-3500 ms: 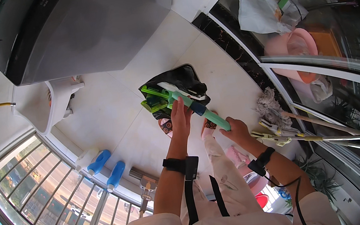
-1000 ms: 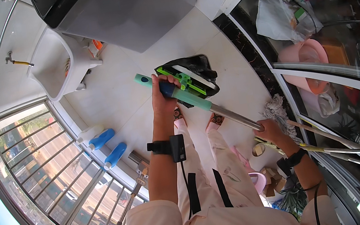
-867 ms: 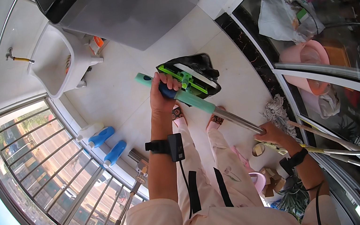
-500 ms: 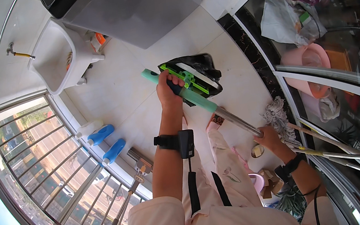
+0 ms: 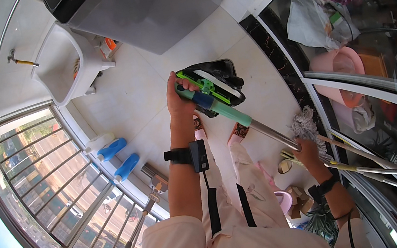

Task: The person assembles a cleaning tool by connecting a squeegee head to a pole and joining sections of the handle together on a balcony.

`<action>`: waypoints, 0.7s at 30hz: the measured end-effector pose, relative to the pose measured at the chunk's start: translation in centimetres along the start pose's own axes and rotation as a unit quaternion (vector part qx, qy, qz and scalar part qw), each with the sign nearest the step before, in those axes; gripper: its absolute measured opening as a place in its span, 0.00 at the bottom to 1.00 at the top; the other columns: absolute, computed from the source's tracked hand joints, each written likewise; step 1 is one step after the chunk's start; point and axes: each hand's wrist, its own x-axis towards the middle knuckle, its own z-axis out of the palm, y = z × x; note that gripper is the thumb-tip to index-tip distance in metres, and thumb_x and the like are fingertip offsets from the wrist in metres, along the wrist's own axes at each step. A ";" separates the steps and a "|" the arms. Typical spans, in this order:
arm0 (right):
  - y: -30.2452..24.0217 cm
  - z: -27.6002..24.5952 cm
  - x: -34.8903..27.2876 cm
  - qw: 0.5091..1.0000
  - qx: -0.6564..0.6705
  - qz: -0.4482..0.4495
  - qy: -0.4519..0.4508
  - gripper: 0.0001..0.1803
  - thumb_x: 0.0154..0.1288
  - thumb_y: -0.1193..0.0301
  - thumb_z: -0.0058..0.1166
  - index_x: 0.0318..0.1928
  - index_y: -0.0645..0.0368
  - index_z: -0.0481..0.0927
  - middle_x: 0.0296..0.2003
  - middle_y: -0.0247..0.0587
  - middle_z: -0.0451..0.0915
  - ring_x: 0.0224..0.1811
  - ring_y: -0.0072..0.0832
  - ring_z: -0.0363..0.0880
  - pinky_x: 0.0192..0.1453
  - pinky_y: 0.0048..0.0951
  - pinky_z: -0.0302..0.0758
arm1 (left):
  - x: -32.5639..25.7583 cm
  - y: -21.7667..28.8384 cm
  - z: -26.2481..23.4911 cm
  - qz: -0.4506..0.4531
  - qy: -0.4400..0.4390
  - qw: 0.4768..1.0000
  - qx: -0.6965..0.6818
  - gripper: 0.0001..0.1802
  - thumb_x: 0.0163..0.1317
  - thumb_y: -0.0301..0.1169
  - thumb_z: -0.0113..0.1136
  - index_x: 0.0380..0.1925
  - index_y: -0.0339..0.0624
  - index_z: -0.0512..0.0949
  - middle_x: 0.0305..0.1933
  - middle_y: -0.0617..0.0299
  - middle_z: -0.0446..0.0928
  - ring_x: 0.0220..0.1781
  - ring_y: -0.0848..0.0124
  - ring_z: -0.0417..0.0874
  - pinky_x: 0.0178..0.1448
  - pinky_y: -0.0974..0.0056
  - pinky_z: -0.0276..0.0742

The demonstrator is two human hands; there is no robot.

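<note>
A metal pole [image 5: 273, 133] with a pale green and dark blue grip [image 5: 232, 113] slants across my front, from upper left to lower right. My left hand [image 5: 179, 95] is closed round the grip's upper end. Farther down, my right hand [image 5: 309, 151] is closed on the bare metal shaft; the lower end beyond it is hidden. Just beyond the grip, a bright green flat frame [image 5: 207, 87] with a white strip lies over a glossy black bundle [image 5: 229, 71] on the floor. Whether the pole joins that frame, I cannot tell.
A white sink [image 5: 59, 68] stands far left, near a grey appliance [image 5: 154, 13]. Blue bottles [image 5: 126, 167] line the barred window side. A grey string mop head [image 5: 304, 124] and several poles [image 5: 374, 168] lie by the sliding glass door at right. My feet are below the bundle.
The pole has slid toward the lower right, with my right hand moving that way. My left hand has shifted slightly left, and the grip's end no longer sticks out far past it.
</note>
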 end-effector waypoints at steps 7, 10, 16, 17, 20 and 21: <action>2.1 0.9 -0.5 0.996 0.029 -0.013 -0.087 0.12 0.42 0.66 0.62 0.25 0.57 0.75 0.16 0.43 0.73 0.22 0.45 0.74 0.25 0.42 0.69 | 0.5 -0.9 0.1 0.024 -0.016 0.999 0.046 0.17 0.57 0.36 0.53 0.16 0.49 0.58 0.12 0.67 0.54 0.15 0.72 0.57 0.25 0.65 0.58; 2.1 1.0 0.2 0.999 -0.040 0.011 -0.027 0.12 0.40 0.67 0.63 0.26 0.57 0.75 0.17 0.43 0.74 0.23 0.46 0.75 0.27 0.42 0.71 | 0.7 -0.8 0.2 0.067 0.029 0.996 0.055 0.16 0.56 0.36 0.54 0.17 0.48 0.60 0.13 0.66 0.55 0.15 0.71 0.58 0.25 0.64 0.60; 2.2 1.2 0.5 0.999 -0.034 0.017 0.007 0.10 0.41 0.70 0.61 0.25 0.56 0.75 0.17 0.46 0.73 0.24 0.49 0.74 0.26 0.44 0.68 | 1.0 -1.3 1.4 0.095 0.093 0.988 0.078 0.14 0.56 0.33 0.53 0.17 0.50 0.60 0.13 0.68 0.55 0.15 0.73 0.56 0.25 0.63 0.59; 2.4 1.3 0.5 0.999 -0.037 0.003 0.030 0.10 0.41 0.70 0.61 0.25 0.57 0.74 0.17 0.46 0.72 0.23 0.48 0.74 0.26 0.44 0.68 | 0.9 -1.5 1.6 0.094 0.093 0.988 0.078 0.14 0.56 0.33 0.53 0.17 0.50 0.60 0.13 0.68 0.55 0.15 0.73 0.56 0.25 0.63 0.59; 2.4 0.8 0.8 0.999 -0.046 0.006 0.027 0.12 0.39 0.69 0.64 0.26 0.56 0.75 0.17 0.43 0.74 0.23 0.47 0.75 0.27 0.43 0.70 | 0.6 -1.4 1.9 0.117 0.131 0.980 0.092 0.14 0.55 0.33 0.53 0.18 0.49 0.60 0.13 0.68 0.55 0.15 0.72 0.57 0.25 0.63 0.59; 2.6 0.5 0.7 0.998 -0.053 0.030 -0.001 0.14 0.39 0.67 0.66 0.27 0.55 0.75 0.17 0.40 0.76 0.23 0.45 0.76 0.27 0.42 0.72 | 0.5 -1.6 2.0 0.107 0.121 0.983 0.087 0.14 0.55 0.34 0.54 0.18 0.47 0.60 0.14 0.66 0.57 0.15 0.71 0.58 0.24 0.63 0.60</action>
